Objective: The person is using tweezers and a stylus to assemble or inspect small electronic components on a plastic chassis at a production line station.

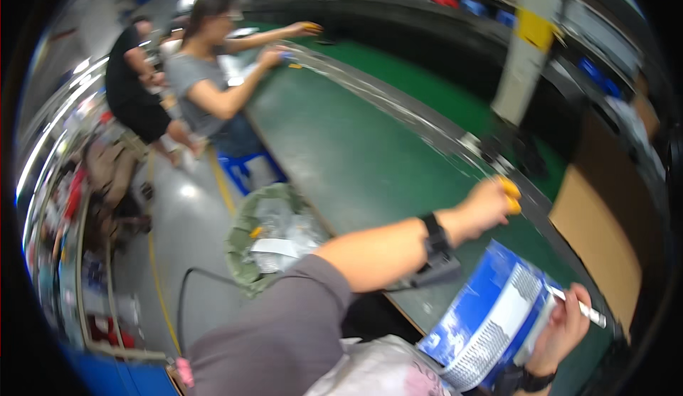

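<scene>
My left hand (484, 207) reaches out over the green tabletop towards its far edge, smeared by motion. Yellow patches, which look like finger covers, show at its fingertips; whether the fingers hold anything cannot be made out. At the lower right my right hand (562, 332) is closed around a slim white pen-like stick (589, 312). That hand is beside a blue bin (455, 321), apparently touching it. Across the bin lies a white sheet or strip with rows of small grey marks (494, 328).
A long green table (356, 147) runs away to the upper left, where a co-worker (206, 76) sits reaching over it. Another person (131, 83) is behind. A green-lined bag of clear plastic (274, 239) stands beside the table. Brown cardboard (597, 232) rises at right.
</scene>
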Motion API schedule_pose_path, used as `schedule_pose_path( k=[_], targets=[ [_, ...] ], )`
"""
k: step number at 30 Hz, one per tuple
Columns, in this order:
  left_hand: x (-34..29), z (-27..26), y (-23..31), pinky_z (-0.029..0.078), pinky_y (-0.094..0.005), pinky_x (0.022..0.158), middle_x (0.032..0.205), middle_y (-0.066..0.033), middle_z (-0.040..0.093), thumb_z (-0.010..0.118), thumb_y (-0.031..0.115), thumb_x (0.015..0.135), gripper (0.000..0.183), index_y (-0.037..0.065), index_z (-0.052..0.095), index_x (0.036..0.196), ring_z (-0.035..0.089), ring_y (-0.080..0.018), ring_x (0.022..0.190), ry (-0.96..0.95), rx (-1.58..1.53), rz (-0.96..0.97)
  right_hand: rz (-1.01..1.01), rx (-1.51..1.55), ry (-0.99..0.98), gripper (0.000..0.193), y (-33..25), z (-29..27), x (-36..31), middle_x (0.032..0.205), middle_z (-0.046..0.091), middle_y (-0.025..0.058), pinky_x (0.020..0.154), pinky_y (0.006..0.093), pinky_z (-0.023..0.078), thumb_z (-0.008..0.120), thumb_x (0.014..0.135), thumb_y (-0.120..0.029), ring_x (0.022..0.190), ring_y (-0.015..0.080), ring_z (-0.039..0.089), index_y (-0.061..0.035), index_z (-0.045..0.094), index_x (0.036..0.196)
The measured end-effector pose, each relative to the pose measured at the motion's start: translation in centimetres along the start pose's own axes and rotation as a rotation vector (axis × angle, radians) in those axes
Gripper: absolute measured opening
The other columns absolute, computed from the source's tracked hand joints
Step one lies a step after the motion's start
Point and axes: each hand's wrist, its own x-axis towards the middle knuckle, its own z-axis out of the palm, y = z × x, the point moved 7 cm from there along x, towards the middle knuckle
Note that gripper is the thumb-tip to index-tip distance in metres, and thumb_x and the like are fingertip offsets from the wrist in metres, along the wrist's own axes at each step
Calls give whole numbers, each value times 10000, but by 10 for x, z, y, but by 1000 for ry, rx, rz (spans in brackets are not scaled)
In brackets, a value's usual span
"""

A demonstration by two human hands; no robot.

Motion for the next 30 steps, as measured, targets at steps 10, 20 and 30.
schedule_pose_path(
  k=[10,20,30],
  targets=[
    [-7,-18,1,396,-279,754,991,-46,537,488,108,781,235,54,519,1007,501,-127,928,8,41,-21,-401,115,324,152,-117,-98,7,708,577,125,426,197,333,523,768,-68,526,107,484,33,550,879],
    [-14,2,-1,402,-253,730,1010,-39,534,469,81,803,205,60,503,1004,504,-102,894,-43,-38,-73,-133,-1667,331,104,-135,-255,-70,973,546,160,746,318,425,500,743,-11,845,291,548,13,574,811],
    [-19,7,7,447,-256,688,921,-60,566,544,85,755,222,40,538,972,545,-135,832,-38,-109,-34,-280,-1774,-60,118,-96,-184,-51,793,542,119,590,357,426,558,661,7,680,315,530,-15,550,776]
  ],
)
